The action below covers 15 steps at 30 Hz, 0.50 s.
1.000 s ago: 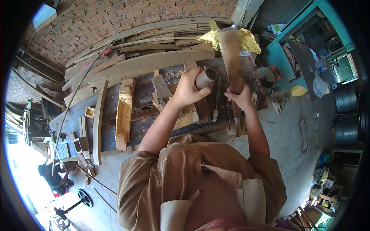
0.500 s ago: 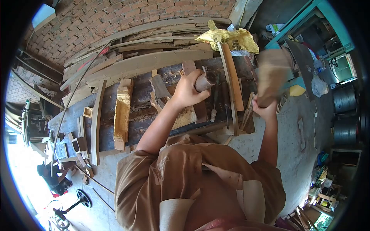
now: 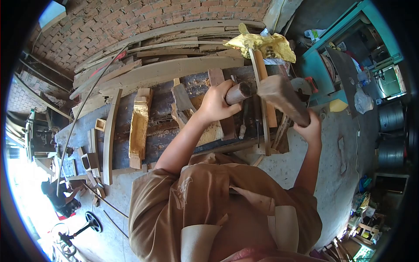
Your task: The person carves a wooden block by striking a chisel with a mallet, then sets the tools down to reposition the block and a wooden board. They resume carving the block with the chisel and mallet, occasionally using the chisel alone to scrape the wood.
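My left hand point(image 3: 214, 104) is closed around the thick round handle of a chisel point(image 3: 239, 93), its butt end pointing right. The blade is hidden behind the hand and wrist. In my right hand point(image 3: 310, 127) is a wooden mallet point(image 3: 279, 97), gripped by its handle, its head slightly right of the chisel's butt and apart from it. Below my left forearm, pale freshly cut wood point(image 3: 209, 134) shows on the bench, partly covered. A grey-brown wood piece point(image 3: 183, 99) lies left of that hand. Slim tools point(image 3: 243, 126) rest to its right.
A hollowed yellow wood block point(image 3: 139, 126) and a curved board point(image 3: 112, 135) lie across the dark bench point(image 3: 163, 144). Long planks point(image 3: 152, 72) are stacked along the brick wall point(image 3: 166, 22). A yellow sack point(image 3: 270, 46) sits at the back. A person point(image 3: 61, 198) is at lower left.
The mallet has swung left, its head now close to the chisel's butt; my right hand moved slightly right and down. My left hand keeps its hold, with the chisel's butt shifted slightly right.
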### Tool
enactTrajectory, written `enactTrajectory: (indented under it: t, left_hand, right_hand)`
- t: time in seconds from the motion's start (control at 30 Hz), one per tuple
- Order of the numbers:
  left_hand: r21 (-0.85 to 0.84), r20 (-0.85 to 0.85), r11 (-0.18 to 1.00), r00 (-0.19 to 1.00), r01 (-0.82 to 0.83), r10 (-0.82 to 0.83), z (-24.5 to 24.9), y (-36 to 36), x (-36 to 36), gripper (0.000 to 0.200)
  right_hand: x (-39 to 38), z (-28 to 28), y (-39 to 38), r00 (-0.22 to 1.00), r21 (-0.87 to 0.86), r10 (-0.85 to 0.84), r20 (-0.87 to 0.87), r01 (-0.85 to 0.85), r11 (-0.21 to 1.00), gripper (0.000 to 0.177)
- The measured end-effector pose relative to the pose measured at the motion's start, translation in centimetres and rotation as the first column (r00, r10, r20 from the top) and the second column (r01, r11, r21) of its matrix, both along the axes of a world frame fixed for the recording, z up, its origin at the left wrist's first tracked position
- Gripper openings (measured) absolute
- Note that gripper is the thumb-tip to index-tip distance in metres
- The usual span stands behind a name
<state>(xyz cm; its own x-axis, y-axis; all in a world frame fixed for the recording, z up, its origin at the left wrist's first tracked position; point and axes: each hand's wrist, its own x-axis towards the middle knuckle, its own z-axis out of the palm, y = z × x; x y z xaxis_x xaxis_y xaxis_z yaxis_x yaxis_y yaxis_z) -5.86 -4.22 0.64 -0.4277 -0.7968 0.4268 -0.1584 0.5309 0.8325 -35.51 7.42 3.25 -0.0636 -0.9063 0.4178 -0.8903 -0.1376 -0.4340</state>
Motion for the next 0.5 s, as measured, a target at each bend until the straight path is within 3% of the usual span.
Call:
enactTrajectory:
  t: [0.03,0.1,0.13,0.23,0.3,0.37,0.5]
  left_hand:
    - [0.012,-0.004,1.000,1.000,-0.001,0.001,-0.1,-0.1,0.1,0.037]
    - [0.031,-0.008,1.000,1.000,0.004,-0.004,-0.2,-0.1,0.1,0.037]
    - [0.011,-0.007,1.000,1.000,-0.003,0.003,-0.1,-0.2,0.1,0.036]
    - [-0.015,-0.020,1.000,1.000,-0.007,0.007,-0.1,-0.1,-0.3,0.036]
    - [-0.026,-0.032,1.000,0.999,-0.014,0.013,0.0,-0.1,-0.4,0.036]
    - [-0.006,-0.006,1.000,1.000,-0.013,0.013,0.0,-0.2,-0.2,0.035]
    - [0.010,-0.015,1.000,1.000,-0.023,0.024,0.0,-0.3,-0.1,0.035]
  right_hand:
    - [-0.8,-0.5,0.0,1.000,-0.004,0.003,-0.002,-0.003,1.000,0.035]
    - [-2.5,-2.1,0.5,0.969,-0.169,-0.089,0.231,0.130,0.977,0.037]
    - [-2.9,-3.1,0.2,0.911,-0.190,0.037,0.412,0.046,0.981,0.038]
    - [-1.4,-3.5,-0.2,0.928,-0.191,0.089,0.361,-0.021,0.981,0.038]
    - [0.5,-0.7,-0.2,0.956,-0.103,0.004,0.295,0.028,0.994,0.039]
    - [1.2,0.6,-0.4,0.999,0.126,-0.035,0.002,0.034,0.991,0.037]
    - [-1.1,-3.5,-1.3,0.940,-0.166,0.012,0.340,0.047,0.985,0.035]
